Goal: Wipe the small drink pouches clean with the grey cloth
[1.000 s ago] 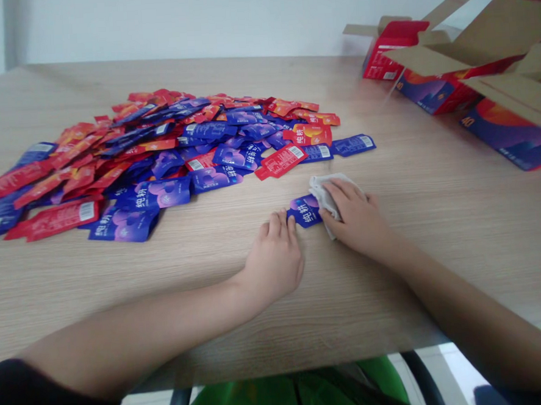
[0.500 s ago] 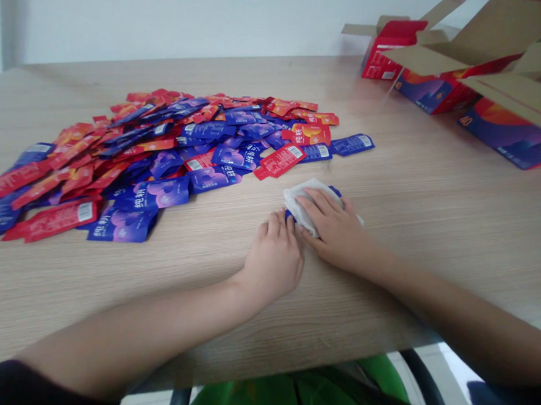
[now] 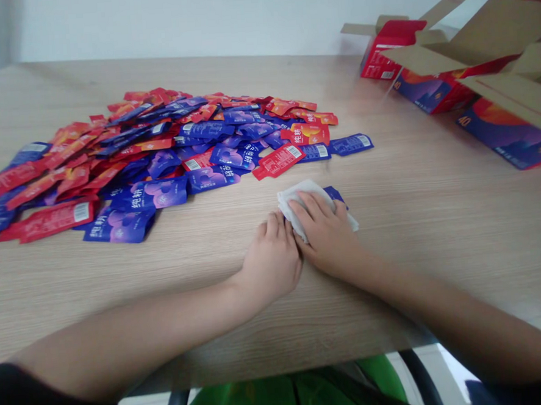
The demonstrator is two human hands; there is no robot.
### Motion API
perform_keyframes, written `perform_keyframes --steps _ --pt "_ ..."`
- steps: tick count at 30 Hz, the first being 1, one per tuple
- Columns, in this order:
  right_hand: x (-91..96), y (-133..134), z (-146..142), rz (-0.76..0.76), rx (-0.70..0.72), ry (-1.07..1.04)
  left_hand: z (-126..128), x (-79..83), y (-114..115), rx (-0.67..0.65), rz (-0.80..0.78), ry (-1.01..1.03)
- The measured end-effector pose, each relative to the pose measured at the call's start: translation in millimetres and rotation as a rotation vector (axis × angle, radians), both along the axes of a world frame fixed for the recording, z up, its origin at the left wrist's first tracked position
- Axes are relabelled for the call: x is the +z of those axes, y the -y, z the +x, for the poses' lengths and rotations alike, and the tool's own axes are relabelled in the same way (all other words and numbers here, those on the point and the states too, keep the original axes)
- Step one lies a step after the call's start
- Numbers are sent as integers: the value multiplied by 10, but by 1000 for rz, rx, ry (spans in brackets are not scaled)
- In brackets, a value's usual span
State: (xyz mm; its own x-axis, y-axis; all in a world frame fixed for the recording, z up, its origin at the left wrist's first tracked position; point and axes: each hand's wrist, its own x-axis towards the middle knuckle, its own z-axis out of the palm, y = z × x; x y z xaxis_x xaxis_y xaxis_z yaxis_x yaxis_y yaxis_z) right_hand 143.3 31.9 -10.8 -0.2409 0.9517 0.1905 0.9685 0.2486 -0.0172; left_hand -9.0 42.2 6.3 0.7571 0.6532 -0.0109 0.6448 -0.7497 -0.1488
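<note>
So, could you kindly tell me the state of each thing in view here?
Right hand: pressing flat on the wipe
Left hand: resting on the table, fingertips against the wipe
White wipe: crumpled, under the right hand
Blue sachet: mostly covered by the wipe
Sachet pile: loose red and blue heap
Cardboard carton: open, flaps up
</note>
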Motion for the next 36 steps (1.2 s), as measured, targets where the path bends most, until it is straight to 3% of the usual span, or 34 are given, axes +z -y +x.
perform_keyframes --steps 3,8,11,19,22,27,30,33,36 --pt "21 1 70 -18 -10 -6 3 7 -2 6 -2 -1" --pt "59 -65 358 -50 -237 10 -1 -7 -7 11 -14 -42" --pt "40 -85 362 -34 -292 22 -6 -20 -8 5 0 -45" --pt "17 -7 -19 -15 28 10 -3 10 -8 -12 2 -11" --pt "34 -13 76 -29 -4 -2 -6 8 -8 -1 7 -13" --pt "30 -69 399 -45 -231 0 -10 -25 -8 5 0 -30" --pt "8 -91 434 -34 -293 8 -7 -28 -4 8 5 -31" --pt "-10 -75 281 5 -249 26 -1 -15 -1 10 8 -34" --pt "-7 -26 66 12 -96 34 2 4 -4 2 11 -28"
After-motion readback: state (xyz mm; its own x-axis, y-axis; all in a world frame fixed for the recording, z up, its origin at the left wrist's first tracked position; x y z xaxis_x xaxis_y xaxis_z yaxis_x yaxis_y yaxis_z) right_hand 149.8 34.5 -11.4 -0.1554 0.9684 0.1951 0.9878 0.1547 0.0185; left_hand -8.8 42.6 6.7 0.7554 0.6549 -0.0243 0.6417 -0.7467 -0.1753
